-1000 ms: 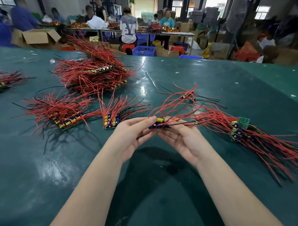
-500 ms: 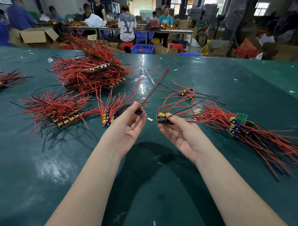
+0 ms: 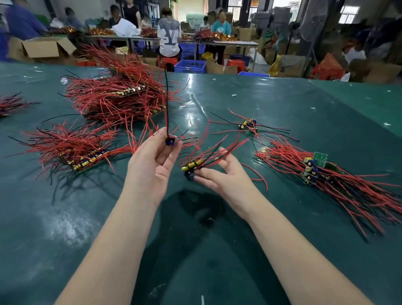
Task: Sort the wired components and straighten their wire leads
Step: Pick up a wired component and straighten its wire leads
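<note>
Left of the yellow-capped bundle (image 3: 192, 164), the left hand (image 3: 153, 161) pinches a blue component (image 3: 170, 142), its black lead (image 3: 166, 101) upright, while the right hand (image 3: 225, 176) pinches that bundle, fingers otherwise spread.

Six heaps of red-wired components (image 3: 115, 99) lie on the table (image 3: 288, 105), plus one bundle in each of two hands (image 3: 149, 171).

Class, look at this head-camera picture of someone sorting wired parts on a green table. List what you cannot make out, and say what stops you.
- Head view: the part held up in the left hand is mostly hidden by its fingers.
- Head view: the markings on the small parts in the right pile are too small to read.
- Head view: the far-left bundle is cut off by the picture's edge.
- Head view: the people at the back tables are blurred.
</note>
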A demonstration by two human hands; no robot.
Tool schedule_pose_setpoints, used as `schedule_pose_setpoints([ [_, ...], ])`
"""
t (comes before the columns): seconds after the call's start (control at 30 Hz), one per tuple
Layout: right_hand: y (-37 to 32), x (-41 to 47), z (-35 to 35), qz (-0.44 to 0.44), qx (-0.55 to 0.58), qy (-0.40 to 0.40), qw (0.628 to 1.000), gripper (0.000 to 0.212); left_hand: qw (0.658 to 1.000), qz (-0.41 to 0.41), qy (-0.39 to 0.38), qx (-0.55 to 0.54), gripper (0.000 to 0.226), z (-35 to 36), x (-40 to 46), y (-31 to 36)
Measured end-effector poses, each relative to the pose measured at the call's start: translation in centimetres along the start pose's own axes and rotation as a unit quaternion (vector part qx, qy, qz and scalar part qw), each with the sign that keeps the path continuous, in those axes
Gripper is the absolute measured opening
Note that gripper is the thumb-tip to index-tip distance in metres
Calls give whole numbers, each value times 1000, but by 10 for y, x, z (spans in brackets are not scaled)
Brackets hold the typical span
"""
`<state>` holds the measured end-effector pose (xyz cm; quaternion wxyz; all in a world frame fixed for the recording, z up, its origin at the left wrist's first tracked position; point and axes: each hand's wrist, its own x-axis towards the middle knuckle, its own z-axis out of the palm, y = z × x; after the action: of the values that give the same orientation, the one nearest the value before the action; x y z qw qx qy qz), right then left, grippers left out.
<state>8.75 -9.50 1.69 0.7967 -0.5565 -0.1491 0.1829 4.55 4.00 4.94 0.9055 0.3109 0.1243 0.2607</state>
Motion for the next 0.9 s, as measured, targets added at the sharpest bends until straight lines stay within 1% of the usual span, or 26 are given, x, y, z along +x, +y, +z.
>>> schedule_pose_setpoints([
  [0.03,-2,1,-3,-2,-22,22,1000,58,1000,1,-6,9,9,0,0,-2],
  [0.07,-3,2,-6,5,-73,50,996,71,1000,0,-9,16,10,1,-1,-3],
  [0.1,-4,3,-10,16,-148,82,985,81,1000,-3,-11,23,11,1,-1,-5],
  [0.13,-5,4,-13,21,-236,115,965,86,999,-8,-11,31,12,1,-2,-7],
  [0.2,-6,3,-19,9,-396,171,902,88,998,-12,-9,64,13,0,-2,-9],
  [0.23,-8,1,-21,-3,-453,191,871,88,995,-10,-9,95,14,0,-3,-11],
  [0.27,-9,-2,-21,-23,-491,208,846,87,991,-5,-8,130,13,-1,-3,-12],
  [0.3,-12,-5,-20,-57,-509,218,831,85,987,0,-7,160,12,-2,-4,-13],
  [0.33,-14,-8,-18,-104,-509,219,826,79,984,5,-5,180,13,-3,-4,-15],
  [0.37,-17,-10,-14,-152,-492,209,831,71,981,9,-3,194,14,-3,-4,-16],
  [0.43,-20,-14,-6,-226,-419,167,863,51,974,27,-10,226,16,-4,-4,-18],
  [0.5,-19,-17,2,-244,-347,116,898,40,961,55,-28,269,15,-4,-6,-21],
  [0.53,-19,-19,4,-244,-327,97,908,37,955,69,-37,287,13,-4,-7,-23],
  [0.6,-17,-20,6,-242,-316,85,913,31,943,92,-55,314,11,-4,-10,-25],
  [0.7,-17,-18,1,-232,-302,106,918,19,923,119,-84,356,15,-3,-13,-29],
  [0.77,-17,-16,-3,-225,-298,112,921,15,916,127,-89,370,16,-3,-15,-30],
  [0.83,-17,-15,-4,-226,-305,113,918,14,918,117,-86,370,14,-2,-16,-31],
  [0.9,-16,-15,-3,-240,-307,109,915,15,933,84,-81,340,13,0,-17,-33],
])
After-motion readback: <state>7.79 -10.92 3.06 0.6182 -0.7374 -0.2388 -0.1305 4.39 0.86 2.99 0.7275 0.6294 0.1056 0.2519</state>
